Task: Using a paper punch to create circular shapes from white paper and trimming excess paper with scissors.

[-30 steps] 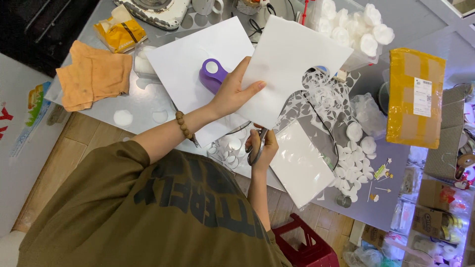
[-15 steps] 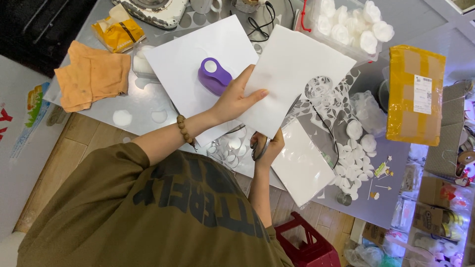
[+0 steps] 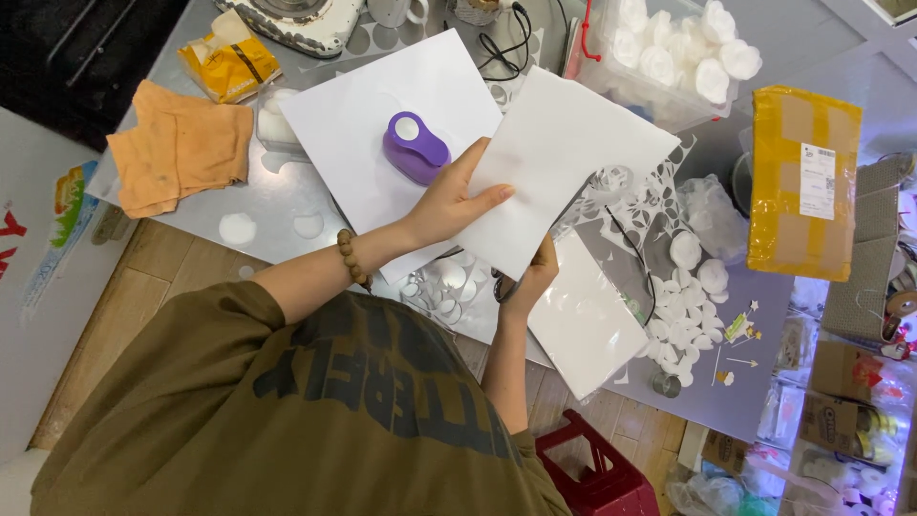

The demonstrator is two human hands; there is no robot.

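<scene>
Head view: the white paper sheet [image 3: 573, 162] is held above the grey table [image 3: 287, 215], its long axis running diagonally from lower left to upper right, away from the person. The left hand [image 3: 449, 201] lies on the sheet's left edge, thumb and fingers extended flat along the paper and pinching that edge, wrist with a bead bracelet [image 3: 351, 260] just behind. The right hand [image 3: 530, 279] is under the sheet's lower corner, fingers curled; it appears to grip both the corner and a pair of scissors [image 3: 504, 287], but most of the tool is hidden, so the exact grasp cannot be told. The sheet therefore extends up and to the right from both hands, with the left hand higher on the sheet and the right hand at its near corner. A purple paper punch [image 3: 415, 146] rests on a second white sheet [image 3: 363, 124], just beside the left hand's fingers. Cut paper circles [image 3: 683, 320] lie to the right on the table. Compared with the earlier frames, the held sheet is in much the same place; the right hand has moved up closer beneath the lower corner.
</scene>
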